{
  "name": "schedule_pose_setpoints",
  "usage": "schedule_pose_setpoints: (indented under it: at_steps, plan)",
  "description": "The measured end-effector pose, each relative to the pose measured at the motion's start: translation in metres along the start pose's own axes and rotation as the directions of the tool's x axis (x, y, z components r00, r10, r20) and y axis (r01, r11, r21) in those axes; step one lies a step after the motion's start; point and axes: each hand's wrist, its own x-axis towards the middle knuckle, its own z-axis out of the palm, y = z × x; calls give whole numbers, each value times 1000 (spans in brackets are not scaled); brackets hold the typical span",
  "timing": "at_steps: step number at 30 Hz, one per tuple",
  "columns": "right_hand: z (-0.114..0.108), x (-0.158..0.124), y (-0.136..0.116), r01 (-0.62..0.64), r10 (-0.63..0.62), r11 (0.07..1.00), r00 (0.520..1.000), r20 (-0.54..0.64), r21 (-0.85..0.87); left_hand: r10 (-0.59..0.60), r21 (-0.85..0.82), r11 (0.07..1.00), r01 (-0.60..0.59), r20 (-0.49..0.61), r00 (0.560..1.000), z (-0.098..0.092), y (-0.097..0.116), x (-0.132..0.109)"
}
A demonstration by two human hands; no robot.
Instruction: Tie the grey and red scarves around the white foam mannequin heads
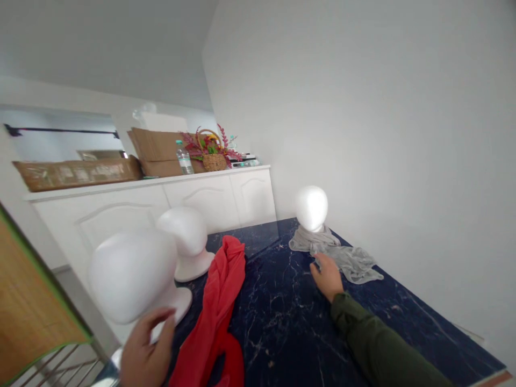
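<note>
The right hand (327, 277) is laid palm-down on the dark blue marble worktop (282, 336), with the arm in a green sleeve (374, 333) stretched forward from the lower right corner. It is held open and nothing is gripped, and its fingers (318, 271) are spread slightly, resting at or just against the edge of a grey scarf (350, 263). That scarf is bunched around the base of a white foam mannequin head (311, 208) and trails across the worktop to the right.

The left hand (147, 349) is cut off by the lower frame edge, so its wrist and sleeve are not seen. It is half curled, with its fingers (164, 317) at the base of a nearer foam mannequin head (129, 274). Whether that base is actually held cannot be told, since part of it is hidden by the hand.

A second foam mannequin head (186, 236) stands just behind the nearer one. A red scarf (217, 301) lies in loose folds between the hands and runs out of view at the bottom edge.

Beyond the worktop, a white cabinet (209, 199) is topped by a cardboard box (157, 150), a plastic water bottle (184, 161) and a wicker basket (213, 160) of artificial flowers.
</note>
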Motion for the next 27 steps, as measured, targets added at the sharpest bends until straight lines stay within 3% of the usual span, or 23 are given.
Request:
schedule_pose_setpoints:
  at_steps: [1,2,3,4,5,6,8,11,15,17,20,23,27]
  plan:
    - [-4,8,14,-67,63,988,997,-34,-136,61,-46,997,-57,101,993,11,34,3]
    - [-8,15,26,-148,141,955,989,-46,-258,148,-99,987,-127,246,958,25,65,6]
    - [-11,22,36,-215,220,908,975,-29,-359,257,-159,964,-211,380,888,43,91,8]
    - [-13,26,43,-250,286,865,958,20,-435,364,-228,931,-286,503,784,64,111,7]
    - [-14,30,46,-240,323,846,941,100,-476,431,-277,902,-331,594,679,85,125,4]
    - [-14,31,46,-195,323,853,925,198,-483,441,-284,896,-342,659,609,105,133,0]
    - [-12,28,37,-55,224,910,900,375,-412,368,-224,924,-311,747,554,141,135,-14]
    - [-1,15,12,114,17,964,874,486,-240,320,-162,937,-310,756,572,174,121,-29]
    - [9,7,-12,188,-145,981,861,487,-40,389,-219,909,-354,750,535,182,103,-28]
    - [7,14,-8,136,-104,989,917,384,-59,394,-228,906,-356,761,515,180,102,-25]
    - [-2,32,24,10,9,987,993,116,-158,380,-223,910,-350,784,490,178,105,-22]
    - [-11,47,67,-193,174,955,979,-103,-224,373,-227,914,-336,796,476,178,108,-21]
    - [-21,63,97,-332,302,910,941,-150,-248,367,-230,919,-320,793,485,178,106,-21]
